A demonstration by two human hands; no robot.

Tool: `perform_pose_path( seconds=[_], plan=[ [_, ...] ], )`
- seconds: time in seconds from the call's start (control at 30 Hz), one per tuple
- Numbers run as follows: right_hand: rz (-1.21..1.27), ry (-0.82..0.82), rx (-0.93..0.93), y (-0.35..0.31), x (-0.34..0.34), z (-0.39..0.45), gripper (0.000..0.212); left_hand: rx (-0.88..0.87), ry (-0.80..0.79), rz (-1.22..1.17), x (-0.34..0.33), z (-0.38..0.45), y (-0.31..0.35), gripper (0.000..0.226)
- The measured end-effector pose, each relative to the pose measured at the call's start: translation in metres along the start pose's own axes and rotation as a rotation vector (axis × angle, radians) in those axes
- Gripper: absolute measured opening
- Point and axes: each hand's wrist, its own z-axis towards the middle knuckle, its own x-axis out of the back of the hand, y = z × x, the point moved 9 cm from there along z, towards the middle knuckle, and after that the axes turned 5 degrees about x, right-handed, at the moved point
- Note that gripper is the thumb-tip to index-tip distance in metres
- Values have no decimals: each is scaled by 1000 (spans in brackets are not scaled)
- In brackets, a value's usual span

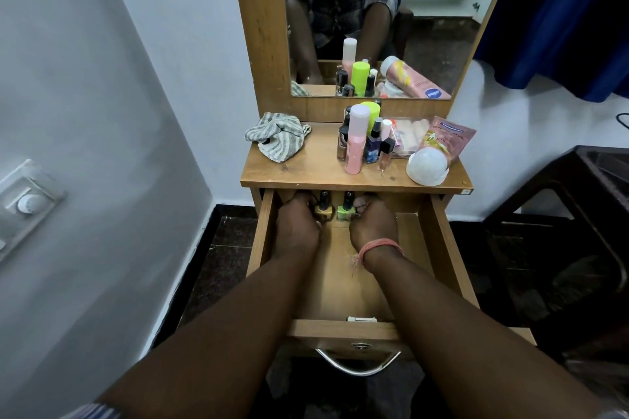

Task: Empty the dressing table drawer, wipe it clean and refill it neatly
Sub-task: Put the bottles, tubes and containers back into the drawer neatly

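Open wooden drawer (439,248) holds two upright nail-polish bottles (346,209) at back.

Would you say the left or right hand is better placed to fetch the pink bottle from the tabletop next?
Probably the right hand: the pink bottle stands on the tabletop's right half, right above it. The left hand would cross over.

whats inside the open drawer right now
Two nail polish bottles stand at the back: a gold one gripped by the left hand, a green one by the right hand. Anything beneath the hands and forearms is hidden.
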Motion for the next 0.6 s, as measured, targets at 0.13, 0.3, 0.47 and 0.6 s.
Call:
perform_pose_path(
  seconds=[0.13, 0.3, 0.47, 0.6],
  plan=[
    [-2, 6, -10, -2, -1, -1, 23, 14, 1, 10, 0, 0, 0, 38],
    [-21, 13, -46, -4, 3, -2, 18, 25, -1, 36, 2, 1, 2, 35],
    [-37, 4, -61, -5, 6, -5, 18, 35, -6, 60, 6, -3, 8, 32],
    [-46, -7, -52, -8, 12, -12, 18, 38, -10, 67, 12, -10, 11, 29]
  ],
)
